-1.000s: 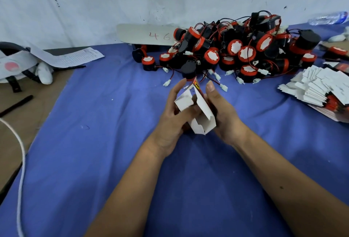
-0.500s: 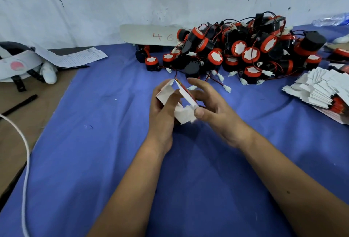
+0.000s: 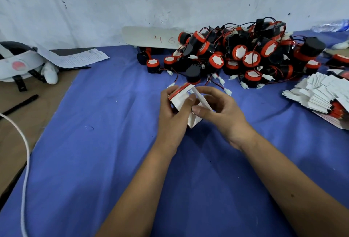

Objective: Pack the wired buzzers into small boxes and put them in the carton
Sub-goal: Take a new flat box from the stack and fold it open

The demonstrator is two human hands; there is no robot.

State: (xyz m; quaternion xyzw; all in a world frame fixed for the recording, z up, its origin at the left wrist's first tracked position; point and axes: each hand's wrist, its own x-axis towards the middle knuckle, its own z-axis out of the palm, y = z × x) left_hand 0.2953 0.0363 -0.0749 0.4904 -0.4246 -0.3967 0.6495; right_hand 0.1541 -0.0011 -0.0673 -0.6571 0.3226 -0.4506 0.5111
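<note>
Head view, looking down on a blue cloth point(image 3: 105, 142) spread over a brown table point(image 3: 17, 115), soft and faintly creased. At centre frame both bare hands work a small box point(image 3: 181, 98) of thin white card with a red edge, its flaps half folded and angular. The left hand point(image 3: 172, 112) wraps its fingers round the box's left side, thumb laid across the face; the right hand point(image 3: 221, 110) pinches a loose white flap between thumb and curled fingers.

Compared with half a second ago, the box sits a touch more upright, and the right thumb has slid down onto the lower flap; a second ago both hands held it closer together with the flaps pointing up.

Just beyond the hands, in the upper right, lies a heap of wired buzzers point(image 3: 245, 55): squat black cylinders with glossy red rims and white round labels, thin red and black wires ending in small white plugs. At the right edge a fanned stack of flat boxes point(image 3: 324, 93) waits, white with red showing underneath. A pale card marked "46" point(image 3: 151, 37) leans at the foot of the scuffed white wall. Upper left holds a printed sheet point(image 3: 75, 57) and a grey-and-white headset point(image 3: 20, 64); a white cable point(image 3: 24, 161) curves down the left edge. No carton is in sight.
</note>
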